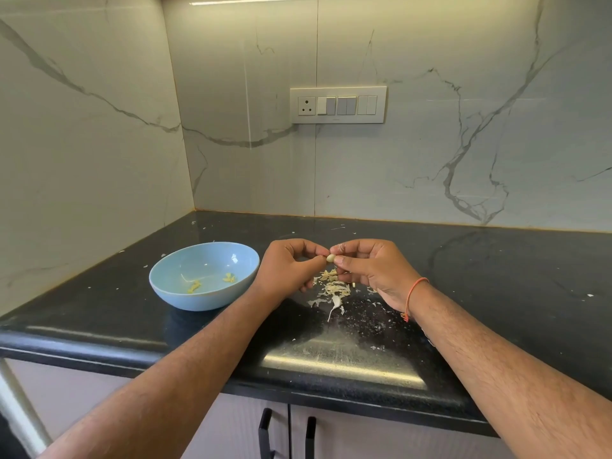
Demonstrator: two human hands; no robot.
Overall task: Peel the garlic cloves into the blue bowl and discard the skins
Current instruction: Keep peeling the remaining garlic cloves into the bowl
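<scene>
Right now, two hands meet over a black counter (496, 260). The left hand (288, 270) and the right hand (374, 270) both pinch one small garlic clove (330, 258) between their fingertips. The clove looks pale and round. It sits up in the air, a little above the counter. The fingers of both hands are curled in tight around it, so neither hand is wide.

Just under the hands lies a messy pile of garlic skins (331, 288). The skins are thin, dry and whitish. One long white bit (334, 306) sticks out of the pile toward 6 o'clock. Tiny crumbs of skin are spread all over the counter near the pile.

The blue bowl (172, 293) stands at 9 o'clock from the hands, just beside the left hand. It sits flat on the counter. Inside it are a few small yellowish garlic pieces (228, 277), down near the bottom.

The right wrist wears a thin orange thread (412, 294).

At 12 o'clock from the hands, up on the marble wall (99, 127), is a white switch plate (337, 105) with a socket and some switches. At 6 o'clock, under the counter edge, are cupboard doors with two black handles (265, 432).
</scene>
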